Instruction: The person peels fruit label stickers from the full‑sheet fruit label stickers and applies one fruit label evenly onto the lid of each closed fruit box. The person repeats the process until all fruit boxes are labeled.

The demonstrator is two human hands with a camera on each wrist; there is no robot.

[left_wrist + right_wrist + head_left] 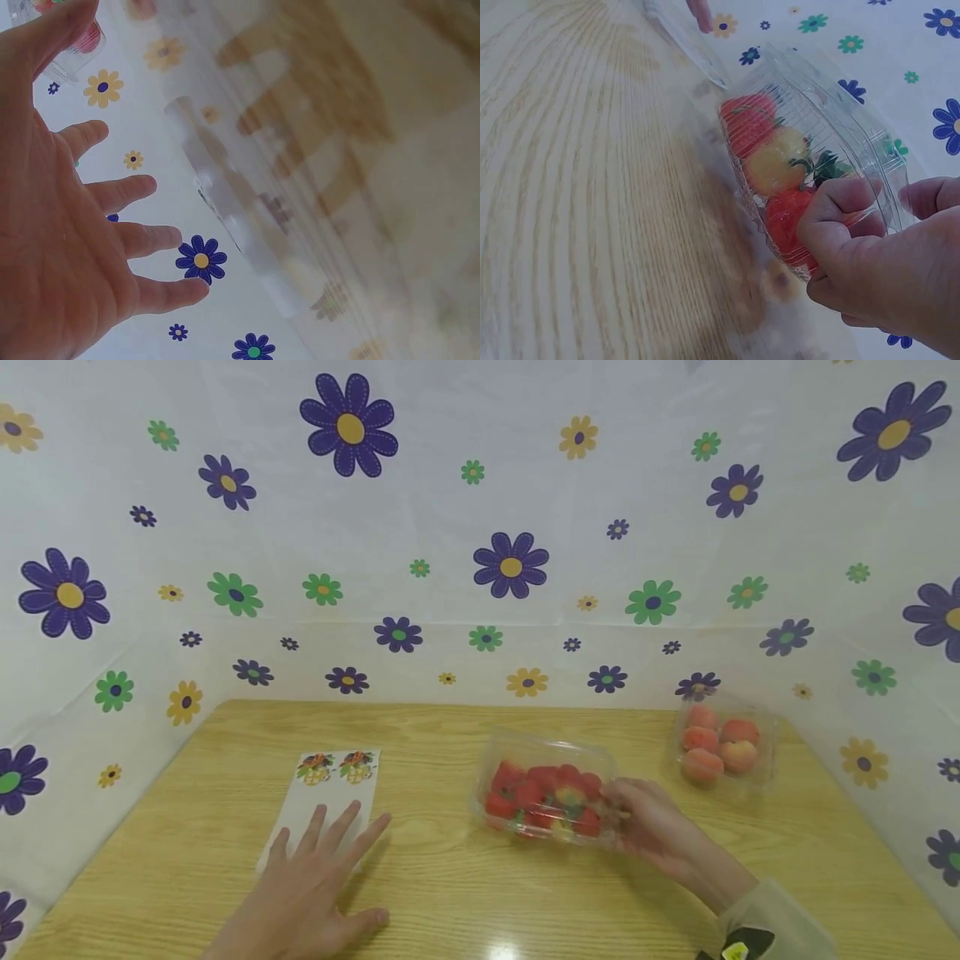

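Note:
My right hand [654, 822] grips the right end of a clear plastic clamshell box [489, 752]. Red strawberries [527, 797] with green leaves lie inside, along with a yellowish fruit [778, 161]. In the right wrist view, thumb and fingers pinch the box's end near its rim. My left hand [311, 881] is spread with straight fingers and holds nothing. Below its fingertips lies a white sheet [330, 789] with two printed fruit pictures at its far end; the hand covers the near part. Whether the left hand touches the sheet cannot be told.
A second clear box [763, 760] with several peach-like fruits [703, 766] stands at the back right of the wooden table [420, 893]. White cloth [435, 510] with printed flowers walls the back and both sides.

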